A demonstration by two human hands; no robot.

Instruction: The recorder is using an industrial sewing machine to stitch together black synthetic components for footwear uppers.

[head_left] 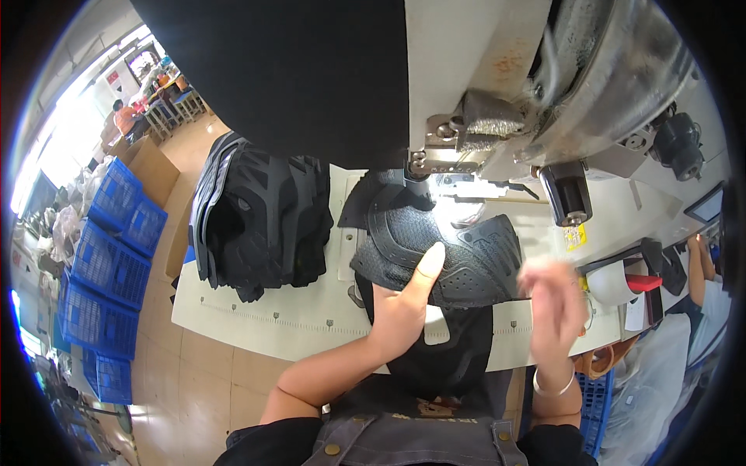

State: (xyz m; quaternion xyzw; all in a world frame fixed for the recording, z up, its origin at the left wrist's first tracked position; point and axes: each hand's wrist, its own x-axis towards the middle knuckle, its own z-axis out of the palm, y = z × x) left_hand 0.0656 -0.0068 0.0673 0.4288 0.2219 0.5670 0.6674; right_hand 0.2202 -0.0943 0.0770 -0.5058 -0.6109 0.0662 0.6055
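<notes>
A black shoe upper [420, 225], with a mesh patch and perforated panels, lies under the lit head of a sewing machine [482, 124]. My left hand [404, 314] grips its near edge, thumb pressed on top and the fingers hidden underneath. Just off the upper's right end, my right hand [556, 299] is raised and smeared by motion; whether it holds anything cannot be made out. More black material [443, 349] hangs over the table's near edge, below the upper and above my apron.
A thick stack of black shoe uppers [264, 217] stands on the white table [299, 326] at left. Blue crates [105, 264] line the floor farther left. At right are a black knob [566, 194], a red item [645, 284] and another person's arm [697, 272].
</notes>
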